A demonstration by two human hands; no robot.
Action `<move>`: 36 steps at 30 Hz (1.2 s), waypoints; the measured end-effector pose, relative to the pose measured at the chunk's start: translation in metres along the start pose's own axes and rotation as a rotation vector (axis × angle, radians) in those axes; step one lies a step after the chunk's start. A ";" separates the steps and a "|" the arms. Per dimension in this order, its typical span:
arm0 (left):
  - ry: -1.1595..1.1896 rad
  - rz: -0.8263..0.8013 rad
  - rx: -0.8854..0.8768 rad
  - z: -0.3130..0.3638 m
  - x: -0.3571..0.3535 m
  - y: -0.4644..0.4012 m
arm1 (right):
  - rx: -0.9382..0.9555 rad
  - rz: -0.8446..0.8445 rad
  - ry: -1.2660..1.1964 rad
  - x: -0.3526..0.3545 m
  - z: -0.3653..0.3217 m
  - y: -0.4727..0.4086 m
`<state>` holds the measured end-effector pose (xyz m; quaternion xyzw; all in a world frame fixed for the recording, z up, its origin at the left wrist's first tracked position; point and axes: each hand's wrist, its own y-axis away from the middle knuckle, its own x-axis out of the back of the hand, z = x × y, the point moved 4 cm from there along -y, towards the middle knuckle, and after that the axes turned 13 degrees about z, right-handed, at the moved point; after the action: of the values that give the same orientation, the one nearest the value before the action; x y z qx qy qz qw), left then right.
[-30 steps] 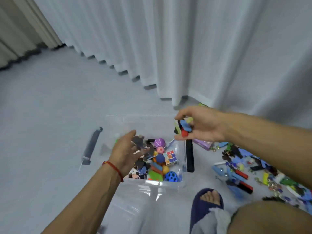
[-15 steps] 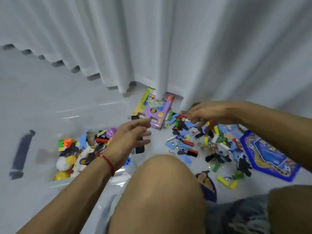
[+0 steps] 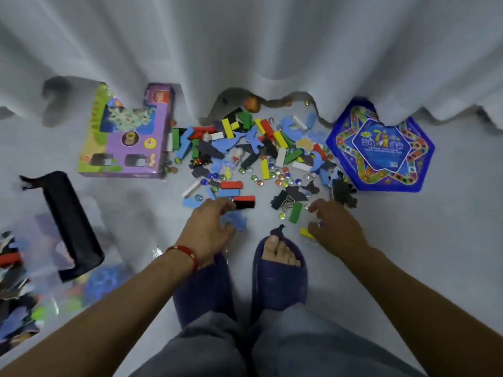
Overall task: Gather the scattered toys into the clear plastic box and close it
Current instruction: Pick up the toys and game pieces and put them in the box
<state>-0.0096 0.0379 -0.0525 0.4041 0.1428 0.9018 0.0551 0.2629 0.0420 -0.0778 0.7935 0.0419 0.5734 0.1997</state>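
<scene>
A pile of scattered toys (image 3: 261, 148) lies on the floor by the curtain: coloured blocks, blue and dark puzzle pieces, glass marbles. My left hand (image 3: 209, 229) is low at the pile's near edge, fingers spread over a blue piece (image 3: 236, 221) and touching a black-and-red block (image 3: 244, 201). My right hand (image 3: 336, 229) is curled beside a green block (image 3: 296, 212) and a yellow piece (image 3: 306, 232); whether it holds anything is unclear. The clear plastic box (image 3: 122, 227) stands at the left, open, with toys inside (image 3: 13, 281) and a black handle (image 3: 72, 224).
A purple toy carton (image 3: 128, 137) lies left of the pile and a blue hexagonal game box (image 3: 381, 148) right of it. The white curtain (image 3: 245, 50) hangs behind. My feet in dark blue slippers (image 3: 279, 278) stand just below the hands.
My view has swung from the box to the pile. Both hands have left the box and dropped to the near edge of the scattered toys.
</scene>
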 end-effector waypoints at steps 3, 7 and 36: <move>-0.072 0.032 -0.129 -0.008 -0.023 -0.001 | 0.053 0.205 0.018 -0.021 0.009 0.023; -0.108 0.066 -0.337 -0.002 -0.048 -0.001 | 0.147 0.307 -0.022 -0.040 0.022 0.033; -0.436 -0.138 -0.724 0.049 -0.129 -0.018 | -0.384 0.522 -0.432 -0.039 0.062 0.081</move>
<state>0.1124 0.0383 -0.1186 0.5292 -0.1712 0.7815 0.2825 0.2938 -0.0604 -0.0990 0.8280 -0.3124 0.4222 0.1961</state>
